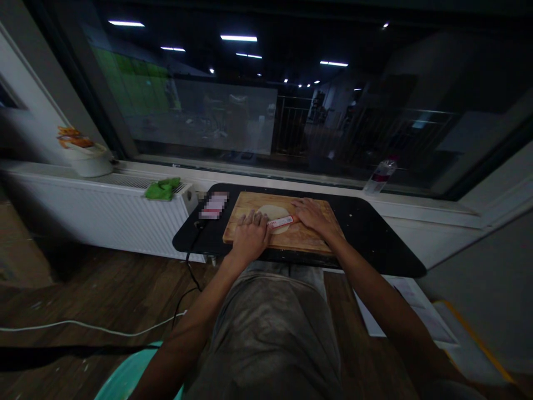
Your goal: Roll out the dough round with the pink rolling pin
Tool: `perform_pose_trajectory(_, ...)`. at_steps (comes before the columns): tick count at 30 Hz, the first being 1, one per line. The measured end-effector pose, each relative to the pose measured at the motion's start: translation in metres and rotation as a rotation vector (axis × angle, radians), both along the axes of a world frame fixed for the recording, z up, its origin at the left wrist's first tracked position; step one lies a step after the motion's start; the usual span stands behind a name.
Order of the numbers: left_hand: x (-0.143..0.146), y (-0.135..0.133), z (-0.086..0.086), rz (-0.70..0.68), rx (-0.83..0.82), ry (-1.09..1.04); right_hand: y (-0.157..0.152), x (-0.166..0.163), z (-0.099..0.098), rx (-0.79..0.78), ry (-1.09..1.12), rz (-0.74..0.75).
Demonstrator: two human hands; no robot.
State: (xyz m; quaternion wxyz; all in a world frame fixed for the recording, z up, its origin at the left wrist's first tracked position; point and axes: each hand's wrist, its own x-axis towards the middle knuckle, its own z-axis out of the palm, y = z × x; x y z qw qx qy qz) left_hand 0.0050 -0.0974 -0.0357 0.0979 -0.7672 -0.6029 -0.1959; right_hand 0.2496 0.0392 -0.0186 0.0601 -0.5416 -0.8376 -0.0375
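Observation:
A wooden board (300,242) lies on a black table (366,233). On it is a flat, pale round of dough (271,211). Across the dough runs a rolling pin (281,221) with a printed white and red label around its middle. My left hand (251,234) is over the pin's left end, fingers bent over the dough's left edge. My right hand (310,214) rests on the pin's right end, beyond the dough's right side. Both palms hide the ends of the pin.
A phone-like item (214,205), blurred out, lies at the table's left with a black cable. A clear bottle (380,176) stands on the sill. A green cloth (162,189) and white pot (89,160) sit on the radiator. A teal basin (129,372) is on the floor.

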Motion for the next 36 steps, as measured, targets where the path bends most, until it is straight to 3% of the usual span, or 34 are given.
perform_pose_trajectory(15,0.008,-0.014,-0.004,-0.019,0.047,-0.011,-0.008,0.008,-0.010,0.040,0.050,0.017)
perform_pose_trajectory(26,0.008,-0.010,-0.004,0.007,0.029,-0.018,0.004,-0.023,0.016,-0.016,0.029,-0.077)
perform_pose_trajectory(36,0.012,-0.015,-0.003,-0.003,-0.006,-0.027,0.026,-0.054,0.025,-0.112,0.008,-0.058)
